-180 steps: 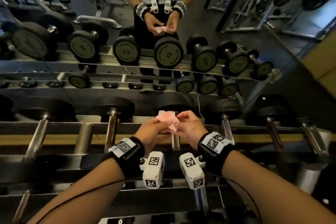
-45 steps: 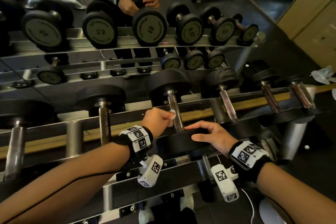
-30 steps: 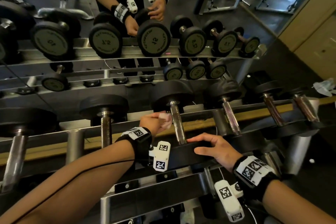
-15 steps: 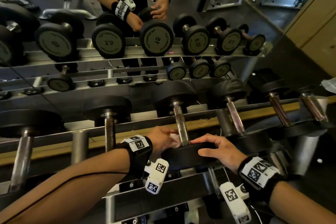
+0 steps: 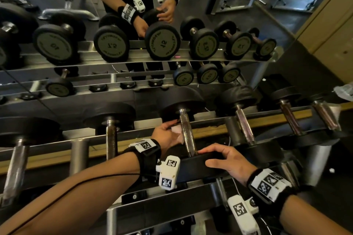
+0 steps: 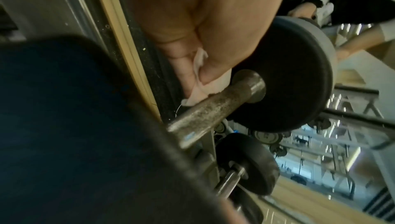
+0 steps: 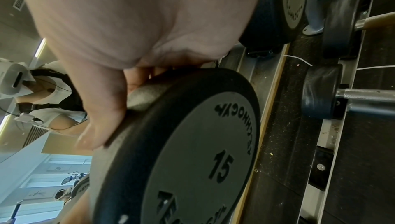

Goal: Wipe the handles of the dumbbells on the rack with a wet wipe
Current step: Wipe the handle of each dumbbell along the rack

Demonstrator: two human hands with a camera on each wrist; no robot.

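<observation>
A 15-marked dumbbell lies on the rack in front of me, its worn metal handle running away from me. My left hand pinches a pale pink wet wipe and presses it against the left side of that handle, near its far end. My right hand grips the rim of the dumbbell's near black head, fingers on top and thumb on its face.
More dumbbells lie in a row left and right of this one. A mirror behind the rack shows the upper row of dumbbells and my reflection. A crumpled white wipe lies at the far right.
Six seconds ago both hands held the wipe above the rack. Since then the right hand has taken the near head, and the left slides the wipe back and forth, now toward the far end.
</observation>
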